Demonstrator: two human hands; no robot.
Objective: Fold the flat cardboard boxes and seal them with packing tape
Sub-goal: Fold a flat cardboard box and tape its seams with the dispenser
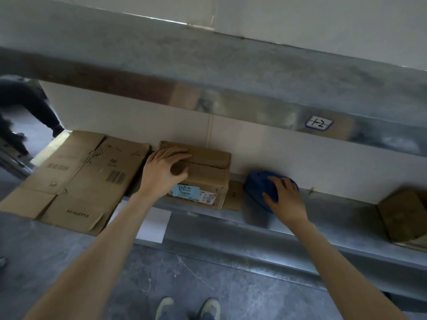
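A small folded cardboard box [205, 174] with labels on its front stands on the lower metal shelf [231, 225] against the white wall. My left hand [163, 172] grips its top front edge at the left, fingers on the lid and thumb down the front. A round dark brown patch shows between thumb and forefinger; I cannot tell what it is. To the right, a blue tape dispenser [258, 188] lies on the shelf, and my right hand [285, 198] curls over it from the front. Flat cardboard boxes [76, 181] lie stacked at the shelf's left end.
An upper metal shelf [208, 72] with a label reading 12 [319, 122] overhangs the work. Another cardboard box [403, 214] sits at the far right. A white sheet [153, 225] hangs off the shelf edge. Another person's legs [27, 105] stand at far left. My shoes [187, 308] are on the grey floor.
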